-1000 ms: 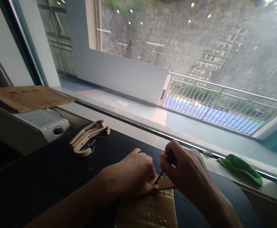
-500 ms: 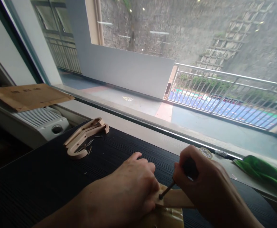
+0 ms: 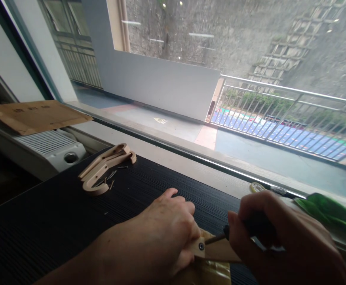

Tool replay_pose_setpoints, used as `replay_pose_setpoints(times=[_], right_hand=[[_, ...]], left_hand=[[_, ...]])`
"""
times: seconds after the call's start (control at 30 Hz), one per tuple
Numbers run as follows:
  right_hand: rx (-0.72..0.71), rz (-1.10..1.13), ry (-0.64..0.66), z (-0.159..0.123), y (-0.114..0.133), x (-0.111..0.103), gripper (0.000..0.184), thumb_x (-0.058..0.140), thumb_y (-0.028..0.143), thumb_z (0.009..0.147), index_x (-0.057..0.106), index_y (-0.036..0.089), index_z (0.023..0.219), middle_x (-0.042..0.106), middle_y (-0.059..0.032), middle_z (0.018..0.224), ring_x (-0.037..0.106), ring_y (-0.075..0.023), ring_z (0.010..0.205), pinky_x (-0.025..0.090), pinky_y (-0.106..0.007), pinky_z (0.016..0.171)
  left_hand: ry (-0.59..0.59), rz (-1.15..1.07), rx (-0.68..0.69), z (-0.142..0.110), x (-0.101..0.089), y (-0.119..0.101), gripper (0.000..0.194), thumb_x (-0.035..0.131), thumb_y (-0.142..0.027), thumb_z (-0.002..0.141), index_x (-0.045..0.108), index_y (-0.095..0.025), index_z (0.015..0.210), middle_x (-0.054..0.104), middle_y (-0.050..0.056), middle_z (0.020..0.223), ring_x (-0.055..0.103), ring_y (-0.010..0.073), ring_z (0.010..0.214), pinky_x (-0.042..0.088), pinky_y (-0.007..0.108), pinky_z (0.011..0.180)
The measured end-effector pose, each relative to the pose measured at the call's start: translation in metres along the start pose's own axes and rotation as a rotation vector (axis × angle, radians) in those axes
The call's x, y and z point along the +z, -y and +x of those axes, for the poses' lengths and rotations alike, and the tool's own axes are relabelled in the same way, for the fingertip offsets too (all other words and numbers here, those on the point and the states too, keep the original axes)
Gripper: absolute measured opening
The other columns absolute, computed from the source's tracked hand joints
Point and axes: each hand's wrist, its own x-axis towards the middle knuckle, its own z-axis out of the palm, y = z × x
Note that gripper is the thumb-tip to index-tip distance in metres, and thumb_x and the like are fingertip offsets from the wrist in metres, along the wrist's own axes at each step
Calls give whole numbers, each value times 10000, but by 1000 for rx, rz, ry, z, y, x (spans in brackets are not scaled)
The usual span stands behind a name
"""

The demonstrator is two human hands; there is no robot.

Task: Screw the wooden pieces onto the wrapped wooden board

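Note:
My left hand [image 3: 164,225] is closed around a pale wooden piece [image 3: 220,251] at the lower middle, pressing it over a yellowish, shiny, wrapped thing [image 3: 211,273] whose kind I cannot tell. A screw head [image 3: 201,246] shows in the wood just right of those fingers. On the right, my right hand [image 3: 286,233] grips a screwdriver [image 3: 216,239] by its dark handle. Its shaft slants toward the wood, and its tip lies beside the screw head, apart from the recess. The palm side of my left hand is hidden.
Curved wooden hooks [image 3: 101,168] lie at the table's back left, with several loose screws [image 3: 112,174] beside them. Farther left, a brown envelope [image 3: 39,114] rests above a grey vented unit [image 3: 52,148]. A tape roll [image 3: 256,187] and green cloth [image 3: 333,213] sit by the window.
My right hand has shifted right and lowered the screwdriver to a flatter slant. The tip has come off the screw head, which is now exposed. My left hand stays in place.

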Motion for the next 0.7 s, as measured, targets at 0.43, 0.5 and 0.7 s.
replay_pose_setpoints(times=[0.43,0.5,0.7], right_hand=[[-117,6,85,2,3,2,171,531,200,811,436,240,674,447,55,489,414,-92,399,307,-228,401],[-117,11,90,2,3,3,169,532,184,801,438,238,671,455,55,493,416,-89,401,315,-221,405],[-123,50,62,5,5,7,148,529,151,776,444,223,678,462,72,506,433,-65,408,313,-188,403]], left_hand=[[47,19,-30,0,-5,-3,153,565,-291,854,693,-265,776,628,-3,867,573,168,814,208,415,1094],[55,19,-40,0,-6,-5,159,562,-276,855,696,-262,771,633,1,868,574,169,816,212,419,1097],[24,31,-28,0,-9,-9,213,525,-225,868,692,-227,736,624,-2,821,573,149,774,239,435,1093]])
